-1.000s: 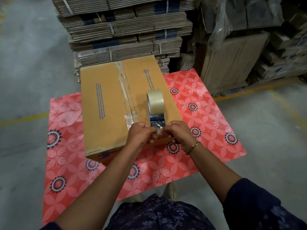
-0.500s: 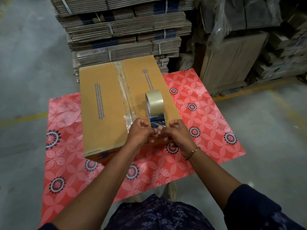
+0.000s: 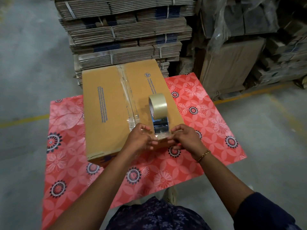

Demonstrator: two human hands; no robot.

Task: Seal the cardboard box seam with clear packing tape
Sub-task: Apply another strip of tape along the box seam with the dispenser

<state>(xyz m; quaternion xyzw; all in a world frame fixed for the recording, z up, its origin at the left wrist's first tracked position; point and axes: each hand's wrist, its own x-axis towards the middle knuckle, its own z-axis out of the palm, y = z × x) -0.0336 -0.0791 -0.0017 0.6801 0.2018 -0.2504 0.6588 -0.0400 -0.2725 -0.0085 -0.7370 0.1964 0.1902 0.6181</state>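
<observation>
A closed brown cardboard box [image 3: 106, 103] lies on a red flowered table [image 3: 207, 123]. Clear tape runs along its centre seam [image 3: 126, 90], crumpled at the near end. A roll of clear packing tape [image 3: 157, 106] stands upright on the box's right flap, with a shiny loose strip [image 3: 159, 128] hanging from it toward me. My left hand [image 3: 141, 140] and my right hand [image 3: 186, 138] sit at the near edge of the box, one on each side of the strip's end. The fingertips of both pinch that end; the exact contact is blurred.
Tall stacks of strapped, flattened cartons [image 3: 126, 34] stand right behind the box. Plastic-wrapped cartons [image 3: 240, 47] fill the right background. Grey concrete floor with a yellow line [image 3: 23, 120] lies left and right of the table.
Both hands were pressed together at the tape's end; now they have drawn apart sideways, fingers spread, and more of the shiny strip shows between them. The roll and box stay put.
</observation>
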